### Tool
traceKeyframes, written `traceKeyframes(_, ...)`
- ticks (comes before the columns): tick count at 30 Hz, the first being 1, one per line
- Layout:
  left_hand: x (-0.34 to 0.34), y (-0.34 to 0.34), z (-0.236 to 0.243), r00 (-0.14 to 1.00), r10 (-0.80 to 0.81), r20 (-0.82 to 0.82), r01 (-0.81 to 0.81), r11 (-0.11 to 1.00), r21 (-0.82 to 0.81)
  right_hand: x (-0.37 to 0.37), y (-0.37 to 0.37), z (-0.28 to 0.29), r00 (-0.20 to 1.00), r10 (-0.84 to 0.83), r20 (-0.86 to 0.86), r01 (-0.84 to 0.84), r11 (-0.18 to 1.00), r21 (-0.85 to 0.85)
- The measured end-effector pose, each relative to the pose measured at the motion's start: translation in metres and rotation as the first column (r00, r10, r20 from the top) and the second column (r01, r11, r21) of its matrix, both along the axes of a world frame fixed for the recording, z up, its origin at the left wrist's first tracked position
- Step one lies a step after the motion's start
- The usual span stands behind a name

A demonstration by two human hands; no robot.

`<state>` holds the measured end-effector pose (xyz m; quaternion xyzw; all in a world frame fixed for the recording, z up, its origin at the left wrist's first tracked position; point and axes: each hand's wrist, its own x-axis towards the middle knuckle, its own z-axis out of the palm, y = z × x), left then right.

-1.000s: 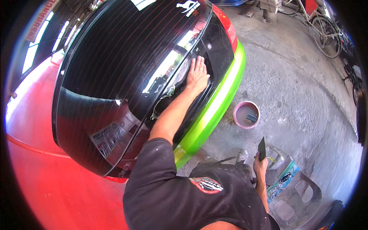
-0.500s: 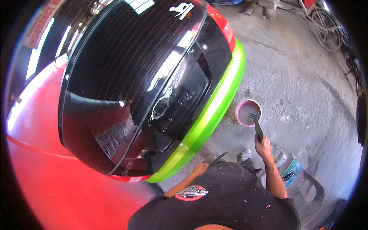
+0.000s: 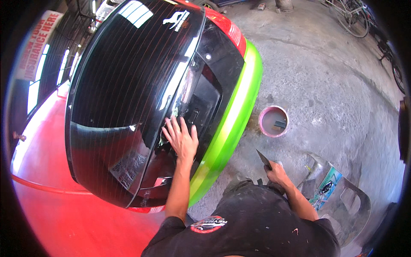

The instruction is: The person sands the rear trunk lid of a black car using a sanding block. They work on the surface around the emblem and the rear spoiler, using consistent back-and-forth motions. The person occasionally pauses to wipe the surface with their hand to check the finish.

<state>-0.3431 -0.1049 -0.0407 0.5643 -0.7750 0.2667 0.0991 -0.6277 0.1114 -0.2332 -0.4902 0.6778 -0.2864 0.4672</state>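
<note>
My left hand (image 3: pixel 182 140) lies spread on the black tailgate (image 3: pixel 162 169) of a car, just below the rear window (image 3: pixel 128 73). Its fingertips are at a pale, ragged patch (image 3: pixel 174 112) in the panel's middle, partly covered by the hand. Lower right, near my waist, my right hand (image 3: pixel 278 174) grips a thin dark sheet (image 3: pixel 263 159) that looks like sandpaper, its pointed end sticking out up and left. Beyond it, a pink-rimmed bucket (image 3: pixel 274 133) of murky liquid stands on the floor, with a dark grey block (image 3: pixel 280 124) in it.
The lime-green bumper (image 3: pixel 233 128) runs along the tailgate's lower edge, between the car and the concrete floor (image 3: pixel 308 85). A grey car panel with a blue-green plate (image 3: pixel 327 186) lies right of my right arm. Far right stands a bicycle (image 3: pixel 353 21). Red bodywork (image 3: pixel 55 167) fills the left.
My left hand has risen from beside my waist onto the tailgate. My right hand has drawn back from the bucket toward my body, still holding the dark sheet.
</note>
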Motion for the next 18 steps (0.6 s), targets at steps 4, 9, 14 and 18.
traceKeyframes(4,-0.023,-0.087,0.026,0.988,0.035,0.150,-0.031,0.999,-0.030,-0.024,0.017,-0.004,0.993,-0.112,-0.029,0.115,0.989,0.091)
traceKeyframes(9,-0.060,-0.155,0.013,0.983,0.039,0.178,-0.027,0.997,-0.068,-0.045,0.044,-0.015,0.955,-0.278,-0.100,0.289,0.949,0.127)
traceKeyframes(14,-0.091,-0.189,0.008,0.984,0.113,0.140,-0.102,0.992,-0.081,-0.045,0.063,-0.031,0.962,-0.242,-0.126,0.266,0.935,0.233)
traceKeyframes(18,-0.102,-0.194,-0.012,0.992,0.050,0.115,-0.055,0.998,0.038,-0.035,0.048,-0.010,0.975,-0.201,-0.099,0.219,0.947,0.236)
